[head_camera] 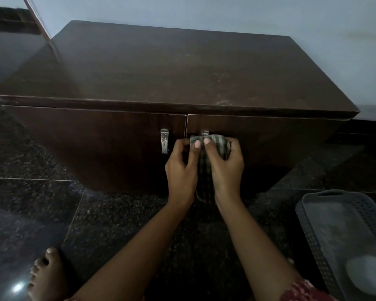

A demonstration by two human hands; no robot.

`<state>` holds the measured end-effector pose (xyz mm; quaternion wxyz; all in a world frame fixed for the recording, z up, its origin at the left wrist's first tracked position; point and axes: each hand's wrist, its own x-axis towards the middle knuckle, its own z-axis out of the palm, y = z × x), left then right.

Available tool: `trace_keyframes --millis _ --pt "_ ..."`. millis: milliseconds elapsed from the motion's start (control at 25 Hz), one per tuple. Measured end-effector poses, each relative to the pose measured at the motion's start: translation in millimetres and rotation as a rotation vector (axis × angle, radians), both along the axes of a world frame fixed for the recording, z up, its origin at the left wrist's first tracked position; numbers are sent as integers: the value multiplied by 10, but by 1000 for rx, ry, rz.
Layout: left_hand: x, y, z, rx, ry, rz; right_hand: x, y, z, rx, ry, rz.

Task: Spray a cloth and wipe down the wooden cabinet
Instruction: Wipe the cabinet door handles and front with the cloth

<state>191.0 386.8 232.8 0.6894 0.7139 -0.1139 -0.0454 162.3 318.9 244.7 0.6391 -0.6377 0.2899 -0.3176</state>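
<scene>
Both hands meet at the front of the dark wooden cabinet [174,68], bunching a striped grey-green cloth [206,153] between them. Left hand [181,168] pinches one edge of it between thumb and curled fingers, closed tight on the fabric; right hand [225,164] wraps the other side, thumb on top, also closed around the cloth. A loose tail of the cloth hangs down between the wrists.

The cloth sits right against the right door, just below and touching the top of the right metal handle [205,132], most of which it hides. The left handle [165,141] is bare, just beside the left hand.

The step looks like gathering the cloth into a pad, or rubbing the handle itself; which one cannot be told. To do it well, fold the fabric into a flat, firm pad so a clean face meets the wood, tuck the hanging tail in so it does not drag on the speckled stone floor [117,213], then wipe in long overlapping strokes along the door. The cabinet top shows pale smudges near its front right edge, which likely need attention too.

A perforated plastic tray [308,231] lies on the floor to the right, well apart. No spray bottle is in view.
</scene>
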Motion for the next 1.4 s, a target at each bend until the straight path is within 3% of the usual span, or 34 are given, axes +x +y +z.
trace_keyframes --millis 280,840,1400 --pt "38 -50 -50 25 -6 35 64 -20 5 102 80 -18" --pt "46 -70 -60 52 1 64 65 21 90 -74 240 -81" --pt "45 -2 -137 97 -14 27 4 107 4 -58 189 -81"
